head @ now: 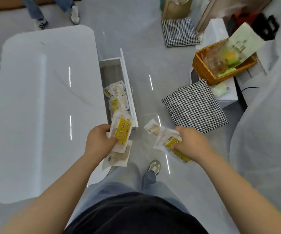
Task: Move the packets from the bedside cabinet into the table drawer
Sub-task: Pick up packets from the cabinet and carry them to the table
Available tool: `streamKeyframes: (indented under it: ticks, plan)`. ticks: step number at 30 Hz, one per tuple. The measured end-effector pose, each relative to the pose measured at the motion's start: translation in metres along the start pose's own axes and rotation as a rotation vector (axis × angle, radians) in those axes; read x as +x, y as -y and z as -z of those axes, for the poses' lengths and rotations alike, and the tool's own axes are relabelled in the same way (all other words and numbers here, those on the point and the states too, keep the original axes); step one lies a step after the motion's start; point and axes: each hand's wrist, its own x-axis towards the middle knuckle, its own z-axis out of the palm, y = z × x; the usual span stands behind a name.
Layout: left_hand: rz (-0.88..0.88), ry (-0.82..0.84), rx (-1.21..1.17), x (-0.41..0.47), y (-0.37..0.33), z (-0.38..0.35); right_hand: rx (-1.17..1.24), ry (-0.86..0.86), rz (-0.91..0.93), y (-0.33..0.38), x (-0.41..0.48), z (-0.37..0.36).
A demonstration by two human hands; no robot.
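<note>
packets point(121, 132) clear with yellow star-printed inserts, gripped in both hands point(101, 141).

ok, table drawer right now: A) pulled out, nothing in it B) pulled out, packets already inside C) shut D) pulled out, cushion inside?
B: the drawer stands pulled out from the table, and several packets lie inside it.

Two houndstooth cushions point(195, 106) lie on the grey floor point(141, 39), one near a filled wicker basket point(202, 72).
</note>
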Motion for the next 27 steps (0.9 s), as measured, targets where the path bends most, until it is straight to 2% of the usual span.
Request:
streamKeyframes:
  ticks: [14, 27]
  plan:
    - [0.225, -0.133, -0.175, 0.065, -0.023, -0.004, -0.097, 0.072, 0.261, 0.018, 0.124, 0.057]
    - [0.325, -0.175, -0.229, 0.182, -0.050, 0.033, -0.207, 0.167, 0.342, 0.072, 0.260, 0.124]
